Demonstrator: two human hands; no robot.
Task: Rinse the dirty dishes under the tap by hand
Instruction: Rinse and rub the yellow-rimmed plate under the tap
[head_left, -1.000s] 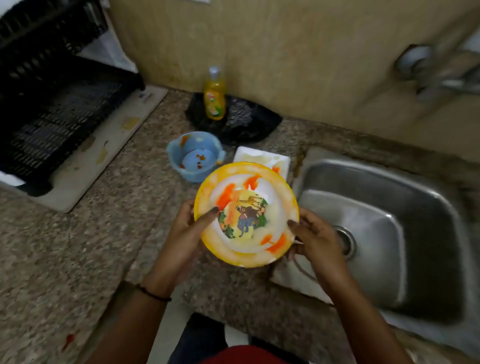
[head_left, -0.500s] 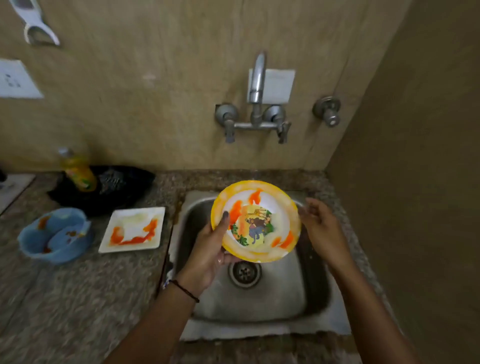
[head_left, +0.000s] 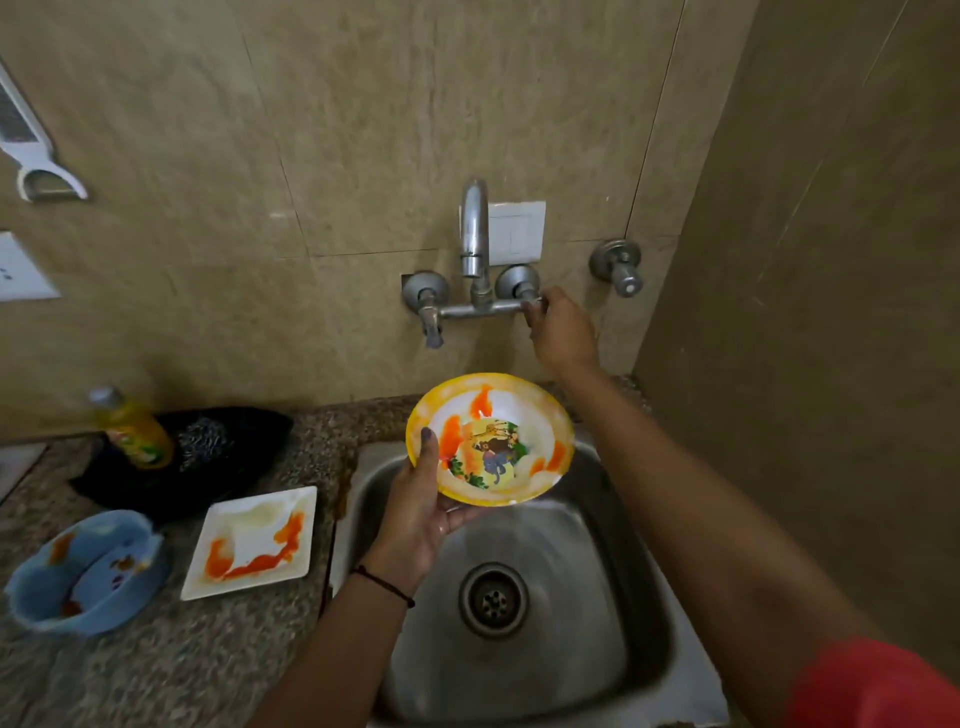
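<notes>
Nearest the camera, the steel sink (head_left: 597, 649) lies under both forearms, its round drain (head_left: 493, 600) below the left hand (head_left: 415, 519) and nothing resting in the basin. The left hand grips the round yellow-rimmed plate (head_left: 491, 439) over the sink's back half: the thumb presses on the near-left rim and the fingers (head_left: 460, 514) curl beneath, closed on it. The plate is tilted toward the camera, glossy, with a cartoon picture at its centre and orange sauce smears around it.

Left of that hand, on the speckled granite table (head_left: 208, 665), sits a square white plate (head_left: 252, 543) streaked with orange sauce, close to the sink's edge. Further left is a blue plastic bowl (head_left: 85, 571) with a wavy rim, holding a smaller blue dish and reddish residue. Behind these, a yellow dish-soap bottle (head_left: 132, 428) stands against a black bag (head_left: 208, 457).

Beyond the plate, the right hand (head_left: 563, 332) reaches up to the wall-mounted metal tap (head_left: 475, 244); its fingers (head_left: 532, 312) are wrapped around the right-hand tap handle. No water shows at the spout. A second valve (head_left: 618, 265) sits on the wall just right of that hand. The walls are beige marbled tile, with a white switch plate (head_left: 517, 234) behind the spout.
</notes>
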